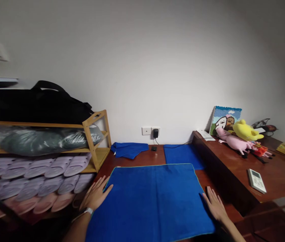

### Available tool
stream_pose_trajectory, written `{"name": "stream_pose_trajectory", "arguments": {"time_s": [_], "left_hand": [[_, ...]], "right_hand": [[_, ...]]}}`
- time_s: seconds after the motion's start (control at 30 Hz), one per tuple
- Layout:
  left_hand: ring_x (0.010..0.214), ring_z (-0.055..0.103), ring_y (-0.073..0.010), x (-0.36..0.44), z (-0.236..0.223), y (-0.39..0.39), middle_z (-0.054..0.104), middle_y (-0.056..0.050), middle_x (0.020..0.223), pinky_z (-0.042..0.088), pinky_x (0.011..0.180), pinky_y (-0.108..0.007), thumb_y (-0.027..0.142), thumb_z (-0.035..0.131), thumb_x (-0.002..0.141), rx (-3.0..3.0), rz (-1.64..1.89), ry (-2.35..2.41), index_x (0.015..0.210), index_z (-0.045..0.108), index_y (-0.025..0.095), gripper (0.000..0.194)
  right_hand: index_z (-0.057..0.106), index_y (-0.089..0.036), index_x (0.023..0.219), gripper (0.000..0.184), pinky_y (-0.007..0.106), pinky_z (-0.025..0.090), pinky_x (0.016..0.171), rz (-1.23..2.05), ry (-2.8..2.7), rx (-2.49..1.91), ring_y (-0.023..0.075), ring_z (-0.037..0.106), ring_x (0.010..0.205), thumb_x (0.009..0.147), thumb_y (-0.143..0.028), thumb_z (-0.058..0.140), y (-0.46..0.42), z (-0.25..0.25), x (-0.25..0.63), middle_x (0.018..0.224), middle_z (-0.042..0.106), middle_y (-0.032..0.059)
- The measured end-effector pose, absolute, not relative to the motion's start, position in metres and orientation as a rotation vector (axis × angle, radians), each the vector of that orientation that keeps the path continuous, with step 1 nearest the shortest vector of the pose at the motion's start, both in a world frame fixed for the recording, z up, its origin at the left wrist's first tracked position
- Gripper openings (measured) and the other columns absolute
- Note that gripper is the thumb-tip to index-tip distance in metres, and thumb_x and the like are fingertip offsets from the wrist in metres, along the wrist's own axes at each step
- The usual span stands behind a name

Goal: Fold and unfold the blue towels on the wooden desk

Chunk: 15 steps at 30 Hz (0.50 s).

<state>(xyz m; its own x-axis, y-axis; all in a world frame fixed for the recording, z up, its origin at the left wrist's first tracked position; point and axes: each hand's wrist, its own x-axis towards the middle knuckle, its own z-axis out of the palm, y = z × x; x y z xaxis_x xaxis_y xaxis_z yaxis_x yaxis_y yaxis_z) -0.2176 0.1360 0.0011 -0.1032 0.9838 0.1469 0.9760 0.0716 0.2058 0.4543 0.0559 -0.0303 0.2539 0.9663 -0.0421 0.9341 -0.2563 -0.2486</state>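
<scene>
The large blue cloth [134, 201] lies spread out on the reddish-brown table [157, 154], straight in front of the person, its near left part running out of the picture. A faint crease runs down its middle from the far edge; that line seems the thing to flatten, best by drawing the palms outward from it with even, light pressure, so that the fabric does not bunch. The left hand [95, 195] is flat with fingers extended, its thumb over the cloth's left edge; the right hand [216, 205] is likewise flat at the right edge. Neither grips anything, and how firmly they press cannot be told. Keeping the two level with each other should stop the cloth from skewing. Beyond the far edge, a crumpled blue cloth [129, 150] lies to the left and a flatter blue cloth [182, 155] to the right, with a small black object [153, 148] between them; short strokes would avoid disturbing these. Elbow room looks tight: a wooden rack [102, 156] with slippers [76, 164] stands on the left, and a raised desk [233, 168] bearing soft toys [245, 131] and a remote [256, 180] on the right.
</scene>
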Motion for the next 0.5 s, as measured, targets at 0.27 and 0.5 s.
{"name": "stream_pose_trajectory", "arguments": {"time_s": [0.27,0.5], "left_hand": [[0.156,0.037,-0.0243,-0.219,0.002,0.136,0.046,-0.011,0.165,0.025,0.130,-0.043,0.060,0.039,0.097,2.100,0.387,2.269,0.156,0.049,0.019,0.073],[0.157,0.036,-0.0256,-0.222,-0.003,0.139,0.044,-0.012,0.166,0.026,0.130,-0.044,0.059,0.040,0.096,2.101,0.384,2.272,0.155,0.050,0.016,0.073]], "right_hand": [[0.016,-0.022,0.168,0.075,0.052,0.014,0.133,0.216,-2.258,-1.729,0.0255,0.014,0.161,0.106,-0.063,0.027,0.057,0.000,0.293,0.173,0.018,0.0032],[0.014,-0.024,0.168,0.074,0.049,0.017,0.133,0.361,-2.414,-1.488,0.0254,0.018,0.161,0.107,-0.064,0.027,0.062,0.003,0.233,0.173,0.018,0.0024]]}}
